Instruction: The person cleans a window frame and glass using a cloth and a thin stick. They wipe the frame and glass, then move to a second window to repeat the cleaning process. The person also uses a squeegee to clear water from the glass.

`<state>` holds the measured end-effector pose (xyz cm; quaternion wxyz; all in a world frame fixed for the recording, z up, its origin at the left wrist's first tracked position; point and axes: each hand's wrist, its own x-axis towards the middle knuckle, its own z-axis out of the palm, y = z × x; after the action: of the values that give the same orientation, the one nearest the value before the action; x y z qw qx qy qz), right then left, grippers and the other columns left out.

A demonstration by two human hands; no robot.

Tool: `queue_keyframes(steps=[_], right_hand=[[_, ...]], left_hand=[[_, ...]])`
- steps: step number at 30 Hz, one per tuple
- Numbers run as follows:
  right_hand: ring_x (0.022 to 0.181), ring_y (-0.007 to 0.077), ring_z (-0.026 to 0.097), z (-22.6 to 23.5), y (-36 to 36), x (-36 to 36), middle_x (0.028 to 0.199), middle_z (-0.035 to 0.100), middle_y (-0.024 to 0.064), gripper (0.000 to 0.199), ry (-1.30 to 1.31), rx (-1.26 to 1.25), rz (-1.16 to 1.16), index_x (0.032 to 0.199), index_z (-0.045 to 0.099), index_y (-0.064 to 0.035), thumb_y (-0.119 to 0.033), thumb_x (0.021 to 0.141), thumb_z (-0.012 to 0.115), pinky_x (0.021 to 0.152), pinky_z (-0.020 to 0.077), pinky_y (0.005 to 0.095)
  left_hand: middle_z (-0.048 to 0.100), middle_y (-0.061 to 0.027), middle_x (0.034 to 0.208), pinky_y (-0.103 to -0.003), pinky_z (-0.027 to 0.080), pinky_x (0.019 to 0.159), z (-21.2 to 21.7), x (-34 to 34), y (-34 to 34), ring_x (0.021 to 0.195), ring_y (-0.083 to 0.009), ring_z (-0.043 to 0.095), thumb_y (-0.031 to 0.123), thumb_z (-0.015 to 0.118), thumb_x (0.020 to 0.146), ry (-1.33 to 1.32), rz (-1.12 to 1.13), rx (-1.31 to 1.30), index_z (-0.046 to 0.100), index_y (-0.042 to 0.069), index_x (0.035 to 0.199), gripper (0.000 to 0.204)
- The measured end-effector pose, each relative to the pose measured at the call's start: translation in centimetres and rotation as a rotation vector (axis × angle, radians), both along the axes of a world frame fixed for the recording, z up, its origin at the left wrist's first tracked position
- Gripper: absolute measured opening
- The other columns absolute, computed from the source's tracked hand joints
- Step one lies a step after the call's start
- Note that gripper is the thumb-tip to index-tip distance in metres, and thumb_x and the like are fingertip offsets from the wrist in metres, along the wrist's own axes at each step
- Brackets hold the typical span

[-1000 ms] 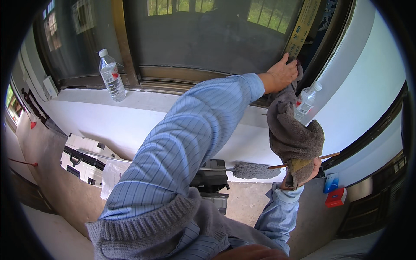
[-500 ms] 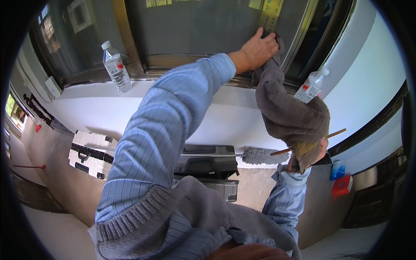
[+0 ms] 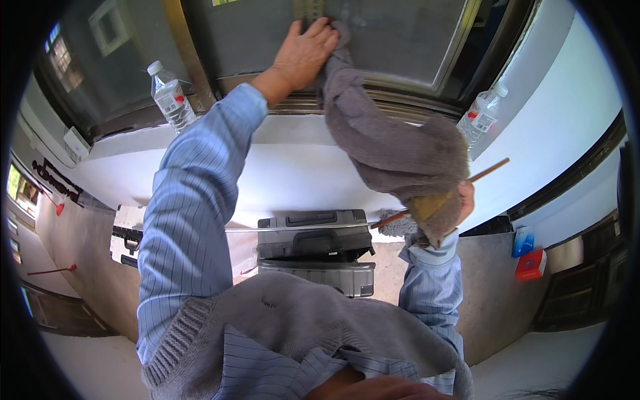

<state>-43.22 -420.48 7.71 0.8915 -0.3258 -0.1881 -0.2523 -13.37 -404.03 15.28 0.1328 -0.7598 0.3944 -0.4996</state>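
Note:
My left hand (image 3: 303,57) presses against the dark window pane (image 3: 400,47), its fingers pinching one end of a grey-brown cloth (image 3: 393,127). From there the cloth hangs in a loose fold across to my right hand (image 3: 466,201), which grips a thin brown stick (image 3: 490,169) together with the cloth's other end. A yellowish patch (image 3: 430,205) shows on that end. The cloth hides most of my right fingers. Above my left fingertips a yellow strip (image 3: 309,9) shows on the glass; I cannot tell whether it is a reflection.
Water bottles stand on the sill: one (image 3: 171,99) at left, one (image 3: 481,117) at right. Below are an opened black case (image 3: 313,240), a white case (image 3: 125,230), a grey fluffy duster (image 3: 399,225), and a blue box (image 3: 523,241) beside a red box (image 3: 531,265).
My left hand has slid left along the glass, drawing the cloth with it. My right hand has risen and shifted a little left with the stick. The view has shifted slightly.

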Motion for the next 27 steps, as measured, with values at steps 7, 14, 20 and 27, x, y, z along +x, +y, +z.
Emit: queue_keyframes(steps=[7, 14, 20, 27], right_hand=[[0.104, 0.0305, 0.058, 0.4, 4.0, 3.3, 0.118, 0.054, 0.0195, 0.051, -0.063, 0.101, 0.459, 0.129, 0.038, 0.0028, -0.018, 0.083, 0.044, 0.09, 0.0479, 0.0429], [0.105, 0.0311, 0.057, -0.7, 4.4, 4.2, 0.12, 0.053, 0.0188, 0.052, -0.055, 0.165, 0.509, 0.131, 0.036, 0.001, -0.016, 0.083, 0.043, 0.091, 0.0476, 0.0428], [0.094, 0.028, 0.062, -2.1, 0.9, 2.6, 0.106, 0.062, 0.0164, 0.047, 0.292, 0.166, 0.113, 0.117, 0.052, 0.0013, -0.032, 0.086, 0.04, 0.081, 0.0528, 0.0402], [0.093, 0.0286, 0.064, -1.8, -4.5, 1.6, 0.103, 0.062, 0.0202, 0.035, 0.06, 0.102, -0.105, 0.113, 0.052, 0.0037, -0.021, 0.09, 0.043, 0.08, 0.0559, 0.0384]], left_hand=[[0.049, -0.0095, 0.125, -0.044, 0.034, 0.094, 0.3, 0.8, 7.1, 0.128, -0.0232, 0.036, 0.01, 0.055, 0.075, 0.038, 0.107, -0.11, 0.047, 0.004, 0.124, 0.05], [0.062, -0.0183, 0.098, -0.042, 0.044, 0.082, -4.3, 0.5, 6.9, 0.099, -0.0318, 0.057, 0.009, 0.053, 0.076, 0.498, 0.229, -0.324, 0.054, 0.001, 0.101, 0.026], [0.061, -0.0242, 0.087, -0.045, 0.047, 0.079, -9.5, 2.7, -0.5, 0.087, -0.038, 0.059, 0.009, 0.056, 0.073, 0.563, -0.036, -0.414, 0.052, -0.002, 0.095, 0.025], [0.06, -0.0204, 0.102, -0.043, 0.044, 0.09, -11.5, 0.2, -8.1, 0.099, -0.0375, 0.055, 0.014, 0.059, 0.075, 0.73, -0.457, -0.288, 0.057, -0.002, 0.102, 0.031]])
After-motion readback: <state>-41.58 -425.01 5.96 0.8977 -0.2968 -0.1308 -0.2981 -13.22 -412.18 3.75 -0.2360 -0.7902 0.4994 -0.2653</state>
